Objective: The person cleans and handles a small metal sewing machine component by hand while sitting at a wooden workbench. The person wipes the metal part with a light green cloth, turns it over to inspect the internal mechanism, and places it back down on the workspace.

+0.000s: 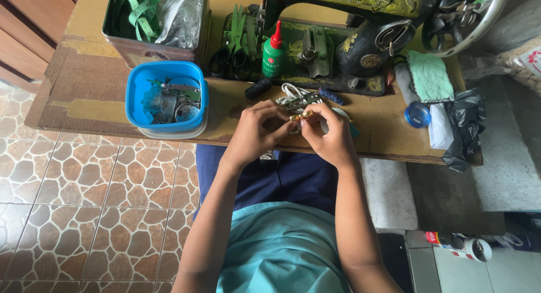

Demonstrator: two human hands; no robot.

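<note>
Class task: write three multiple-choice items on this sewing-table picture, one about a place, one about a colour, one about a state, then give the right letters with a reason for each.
1. Where does the blue tub sit?
A. On the table's left part, below the metal tin
B. On the floor tiles
C. On top of the sewing machine

2. What colour is the cap of the green bottle?
A. Yellow
B. Red
C. White

3. What are the left hand and right hand doing?
A. Resting flat on the table
B. Hanging at the sides
C. Pinching a small gold piece between them

Answers: 1 A, the tub stands on the wood below the tin; 2 B, the pointed cap is red; 3 C, fingertips of both hands meet on the gold piece.
</note>
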